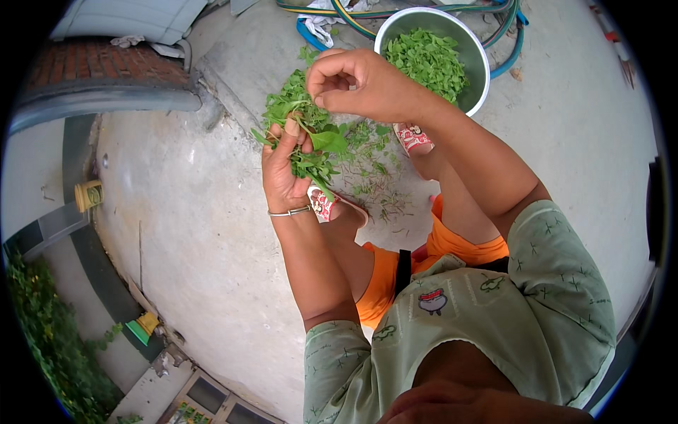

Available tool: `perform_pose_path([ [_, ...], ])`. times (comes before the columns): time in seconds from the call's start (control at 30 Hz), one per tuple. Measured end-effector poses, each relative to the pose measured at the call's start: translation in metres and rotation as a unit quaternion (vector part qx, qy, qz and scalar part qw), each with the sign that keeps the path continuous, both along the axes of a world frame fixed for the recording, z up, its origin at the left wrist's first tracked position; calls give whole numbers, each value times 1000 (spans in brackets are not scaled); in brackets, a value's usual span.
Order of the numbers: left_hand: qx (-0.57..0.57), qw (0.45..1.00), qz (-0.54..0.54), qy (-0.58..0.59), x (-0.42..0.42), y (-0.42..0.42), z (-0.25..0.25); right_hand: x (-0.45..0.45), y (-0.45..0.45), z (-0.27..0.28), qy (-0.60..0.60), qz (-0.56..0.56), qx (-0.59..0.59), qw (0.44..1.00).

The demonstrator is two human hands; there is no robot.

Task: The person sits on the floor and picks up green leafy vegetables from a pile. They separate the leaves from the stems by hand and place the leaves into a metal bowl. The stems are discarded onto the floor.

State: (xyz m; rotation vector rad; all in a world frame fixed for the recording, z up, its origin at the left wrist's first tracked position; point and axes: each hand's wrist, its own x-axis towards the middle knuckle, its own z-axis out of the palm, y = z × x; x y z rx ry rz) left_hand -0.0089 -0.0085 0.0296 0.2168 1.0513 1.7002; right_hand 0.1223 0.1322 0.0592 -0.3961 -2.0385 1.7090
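My left hand (288, 167) grips a small bunch of leafy green stems (316, 165), with leaves sticking out on both sides of the fingers. Above and to its right, my right hand (363, 85) is curled with thumb and fingertips close together. Whether a thin stem sits between those fingertips is too small to tell. Behind both hands lies a pile of leafy greens (294, 90) on the concrete, partly covered by them. A round basin (479, 90) holds many green leaves (426, 63), and my right forearm overlaps its near edge.
Torn stems and leaf scraps (384, 180) litter the concrete floor (212, 238) between my patterned sandals (323, 204). A striped hose (352, 21) and a blue hose (514, 61) loop around the basin. A low brick structure (106, 66) and a yellow bucket (89, 195) stand to the left.
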Motion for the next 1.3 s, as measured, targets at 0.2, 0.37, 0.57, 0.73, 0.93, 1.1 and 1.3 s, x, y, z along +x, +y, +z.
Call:
perform_pose_path([
  [0.2, 12, 1000, -21, 0, -2, 1, -4, -8, -3, -11, 128, 15, 1, 992],
  [0.37, 4, 1000, -26, 8, -2, -1, -4, -6, -4, -3, 78, 102, -115, 985],
  [0.57, -31, 999, 9, 17, -2, 1, -8, -7, -3, -7, 33, 117, -149, 981],
  [0.73, -18, 999, 35, 23, -3, 2, -7, -7, 0, -10, -13, 68, -72, 995],
  [0.93, -31, 993, 103, 53, -4, 6, -5, -11, -12, -3, -7, -87, 67, 994],
  [1.1, -43, 990, 112, 68, -2, 9, -3, -14, -23, -7, -22, -83, 214, 973],
  [1.3, -47, 990, 111, 77, -2, 9, -6, -18, -26, -9, -35, -112, 190, 975],
])
